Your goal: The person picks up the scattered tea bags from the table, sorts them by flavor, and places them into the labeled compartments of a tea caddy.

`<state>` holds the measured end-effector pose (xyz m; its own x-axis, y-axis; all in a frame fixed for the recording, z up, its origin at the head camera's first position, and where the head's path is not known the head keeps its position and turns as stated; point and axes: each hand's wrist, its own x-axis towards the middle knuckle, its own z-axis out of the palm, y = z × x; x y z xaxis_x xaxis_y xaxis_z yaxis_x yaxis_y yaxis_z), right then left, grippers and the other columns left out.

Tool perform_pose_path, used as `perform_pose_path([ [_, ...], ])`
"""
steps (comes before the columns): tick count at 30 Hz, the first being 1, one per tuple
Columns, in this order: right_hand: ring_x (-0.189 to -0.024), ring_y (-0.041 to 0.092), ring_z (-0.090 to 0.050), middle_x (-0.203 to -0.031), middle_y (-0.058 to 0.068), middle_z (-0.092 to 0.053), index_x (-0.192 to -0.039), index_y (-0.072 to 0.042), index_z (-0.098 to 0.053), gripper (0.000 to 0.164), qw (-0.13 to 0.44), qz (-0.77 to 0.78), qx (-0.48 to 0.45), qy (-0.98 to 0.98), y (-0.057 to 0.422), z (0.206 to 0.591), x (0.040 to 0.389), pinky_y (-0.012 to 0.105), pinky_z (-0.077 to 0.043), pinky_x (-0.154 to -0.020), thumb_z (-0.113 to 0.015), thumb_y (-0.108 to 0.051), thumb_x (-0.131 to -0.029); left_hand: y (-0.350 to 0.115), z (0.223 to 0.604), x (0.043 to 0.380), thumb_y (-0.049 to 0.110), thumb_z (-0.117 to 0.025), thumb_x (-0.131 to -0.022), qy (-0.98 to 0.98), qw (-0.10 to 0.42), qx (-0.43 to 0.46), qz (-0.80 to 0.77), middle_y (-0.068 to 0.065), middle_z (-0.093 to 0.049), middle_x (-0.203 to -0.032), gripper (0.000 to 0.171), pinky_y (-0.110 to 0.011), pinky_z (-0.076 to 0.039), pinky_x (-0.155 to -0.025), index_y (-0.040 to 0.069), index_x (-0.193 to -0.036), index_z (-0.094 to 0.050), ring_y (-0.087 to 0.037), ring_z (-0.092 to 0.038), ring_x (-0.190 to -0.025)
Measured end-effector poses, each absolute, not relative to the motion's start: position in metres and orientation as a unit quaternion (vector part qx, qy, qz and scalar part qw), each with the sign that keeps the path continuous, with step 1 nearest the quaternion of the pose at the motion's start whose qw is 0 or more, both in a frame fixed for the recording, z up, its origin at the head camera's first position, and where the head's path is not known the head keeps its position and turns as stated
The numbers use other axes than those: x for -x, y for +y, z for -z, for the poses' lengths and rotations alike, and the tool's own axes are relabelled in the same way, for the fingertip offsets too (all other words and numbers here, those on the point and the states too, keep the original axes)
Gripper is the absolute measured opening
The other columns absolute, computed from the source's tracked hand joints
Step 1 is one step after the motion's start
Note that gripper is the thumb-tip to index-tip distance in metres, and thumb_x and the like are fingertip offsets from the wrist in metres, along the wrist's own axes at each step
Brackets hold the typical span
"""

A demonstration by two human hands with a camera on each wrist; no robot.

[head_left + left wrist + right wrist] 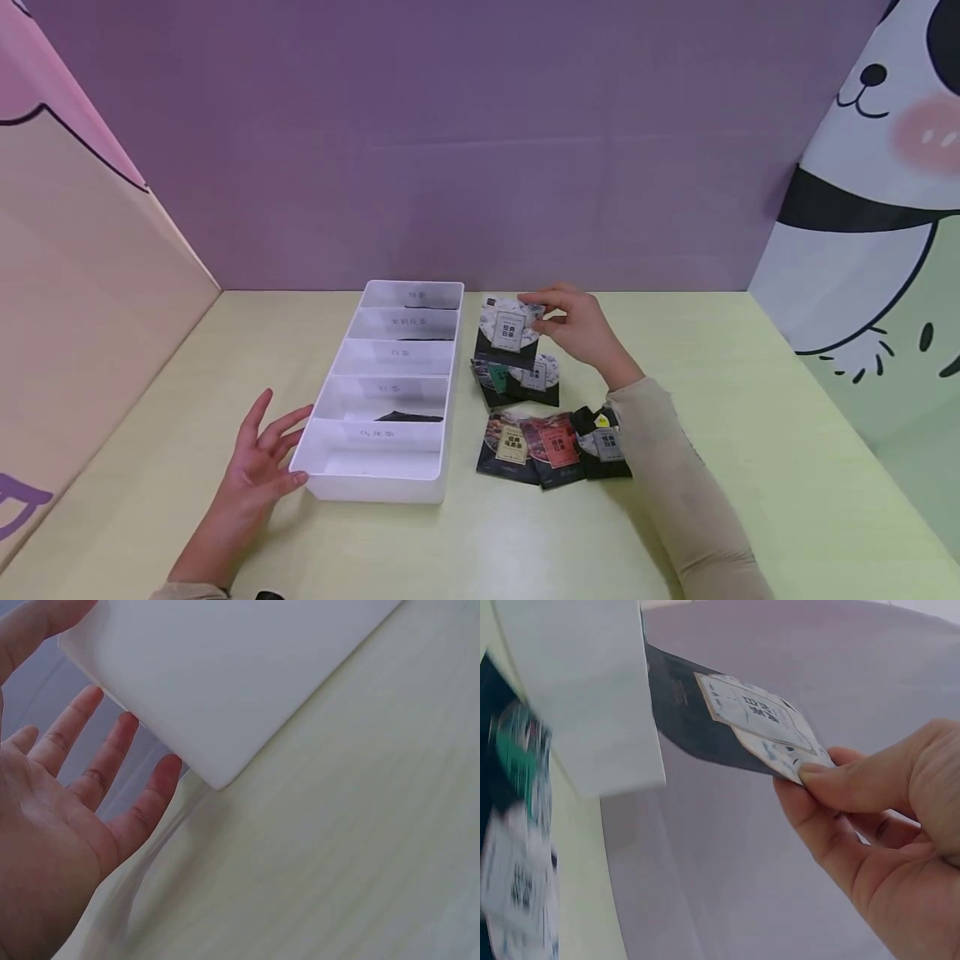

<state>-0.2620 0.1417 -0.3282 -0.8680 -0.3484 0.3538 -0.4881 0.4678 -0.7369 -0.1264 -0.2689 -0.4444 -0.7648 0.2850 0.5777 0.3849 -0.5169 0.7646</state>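
My right hand (pixel 573 325) pinches a black-and-white tea sachet (pixel 504 332) by its upper corner, between thumb and fingertips. In the right wrist view this sachet (pixel 735 724) reaches toward the white wall of the box. A white box (pixel 442 492) with several labelled compartments stands to the left of it. Dark sachet edges show inside some compartments, such as a dark sachet (pixel 408 417) in the second from the front. At the box's near-left corner my left hand (pixel 258 467) rests with fingers spread and fairly straight, fingertips (pixel 174 763) touching its edge.
Below the held sachet lie a green-labelled sachet (pixel 497 377) and a grey-labelled sachet (pixel 534 377), overlapping. Nearer me are a yellow-labelled sachet (pixel 512 447), a red-labelled sachet (pixel 558 447) and a grey-labelled sachet (pixel 607 446), partly behind my right sleeve. A purple wall (pixel 480 167) closes the table's back.
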Motion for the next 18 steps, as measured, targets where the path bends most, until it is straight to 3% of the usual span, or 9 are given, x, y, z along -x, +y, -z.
perform_pose_path([
  [18, -0.094, 0.027, -0.063, -0.105, 0.015, -0.061, -0.117, 0.005, -0.070, 0.033, 0.169, -0.522, -0.336, -0.766, 0.064, 0.337, 0.247, 0.028, -0.058, -0.079, -0.069, 0.012, -0.086, -0.267, 0.445, 0.128, -0.034, -0.045, -0.081, -0.489, 0.034, 0.341, 0.802, -0.010, -0.045, -0.150, 0.101, -0.029, -0.049, -0.098, 0.017, -0.160, -0.008, -0.021, -0.050, -0.131],
])
